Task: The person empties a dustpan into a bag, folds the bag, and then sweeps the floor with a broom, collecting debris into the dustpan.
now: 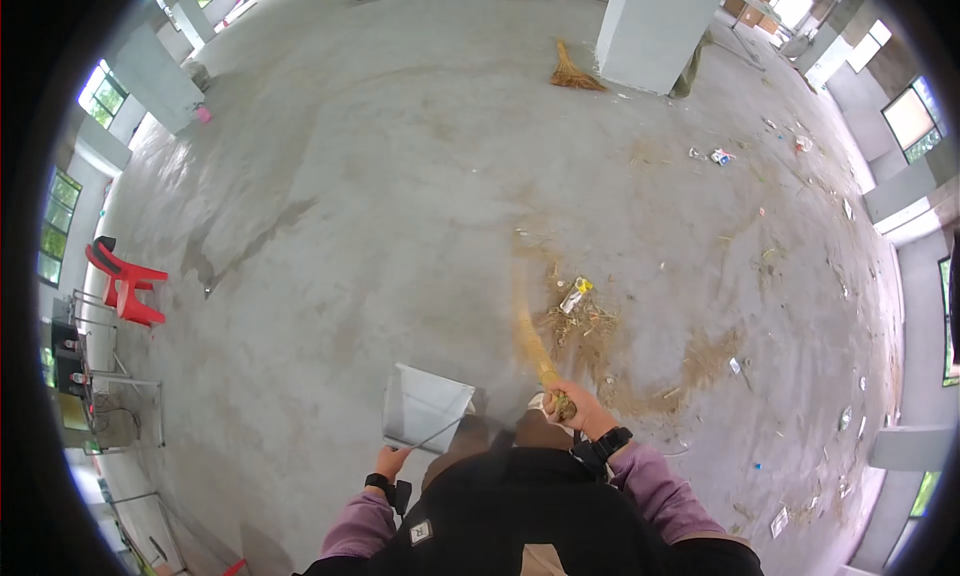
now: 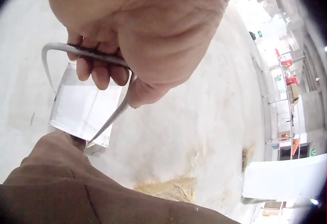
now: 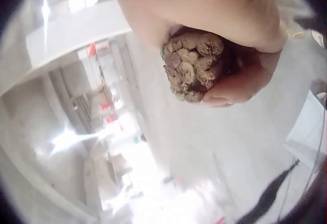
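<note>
My left hand [image 1: 392, 461] grips the metal handle [image 2: 102, 56] of a light grey dustpan [image 1: 425, 406], its fingers curled around the bar. The dustpan hangs in front of my left leg. On the other side, my right hand [image 1: 585, 408] is wrapped around a straw broom [image 1: 538, 351] near its butt end, where the bundled stalk ends [image 3: 191, 65] show. Blurred in the head view, the broom stretches forward along the left edge of a pile of straw and dirt [image 1: 592, 324]. A yellow-and-white wrapper [image 1: 575, 296] lies on that pile. Bristles [image 2: 171, 189] also show past my leg.
Another straw broom [image 1: 574, 74] lies at the foot of a white pillar [image 1: 655, 36]. Scattered litter [image 1: 720, 157] and dirt patches cover the right side of the concrete floor [image 1: 350, 226]. A red chair [image 1: 128, 281] stands at the left, near a metal-legged table [image 1: 130, 381].
</note>
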Action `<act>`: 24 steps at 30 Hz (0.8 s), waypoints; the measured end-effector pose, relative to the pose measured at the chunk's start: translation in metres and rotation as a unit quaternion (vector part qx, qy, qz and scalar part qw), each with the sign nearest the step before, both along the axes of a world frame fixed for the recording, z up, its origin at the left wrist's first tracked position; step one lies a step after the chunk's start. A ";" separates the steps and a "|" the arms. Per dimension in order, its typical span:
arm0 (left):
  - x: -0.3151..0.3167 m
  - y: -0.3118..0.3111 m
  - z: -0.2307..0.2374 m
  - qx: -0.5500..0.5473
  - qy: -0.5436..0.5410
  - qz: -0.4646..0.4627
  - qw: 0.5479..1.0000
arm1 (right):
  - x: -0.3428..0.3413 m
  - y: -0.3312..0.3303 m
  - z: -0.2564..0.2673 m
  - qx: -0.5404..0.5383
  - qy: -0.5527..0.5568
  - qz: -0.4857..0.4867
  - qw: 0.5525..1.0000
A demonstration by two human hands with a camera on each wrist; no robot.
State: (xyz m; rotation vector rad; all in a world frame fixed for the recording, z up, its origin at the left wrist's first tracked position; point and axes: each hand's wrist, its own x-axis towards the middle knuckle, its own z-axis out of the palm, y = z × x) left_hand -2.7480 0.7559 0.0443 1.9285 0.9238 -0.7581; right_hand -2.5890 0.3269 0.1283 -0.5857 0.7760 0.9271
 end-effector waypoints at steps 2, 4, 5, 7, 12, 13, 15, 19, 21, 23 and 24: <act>-0.003 0.007 -0.013 -0.002 -0.019 0.006 1.000 | 0.007 -0.009 -0.005 0.062 0.042 -0.021 0.997; -0.003 0.010 -0.016 0.017 -0.060 0.012 0.998 | 0.010 -0.013 -0.010 0.081 0.053 -0.058 0.994; -0.002 0.011 -0.018 0.021 -0.034 0.001 0.999 | 0.009 -0.016 -0.011 0.085 0.050 -0.080 0.992; 0.006 0.014 -0.013 0.030 0.018 -0.022 0.999 | -0.005 -0.025 -0.017 0.094 0.037 -0.140 0.985; 0.020 0.001 0.021 0.011 0.020 -0.038 0.999 | -0.029 -0.092 -0.019 0.176 0.105 -0.226 0.952; 0.020 0.002 0.023 0.004 0.010 -0.030 1.000 | -0.030 -0.102 -0.018 0.164 0.109 -0.227 0.954; 0.018 0.008 0.015 0.022 0.019 -0.050 0.998 | -0.031 -0.117 -0.012 0.142 0.116 -0.231 0.955; 0.016 0.015 0.008 -0.011 0.016 -0.030 0.999 | -0.025 -0.092 0.003 0.036 0.064 -0.224 0.972; 0.015 0.021 -0.002 0.001 -0.007 -0.038 0.999 | -0.021 -0.064 0.021 0.005 0.039 -0.221 0.975; 0.016 0.028 -0.011 -0.011 -0.031 -0.026 0.999 | -0.015 -0.044 0.041 0.011 0.027 -0.227 0.973; 0.016 0.028 -0.012 -0.029 -0.043 -0.007 0.999 | -0.013 -0.040 0.041 0.018 0.030 -0.215 0.976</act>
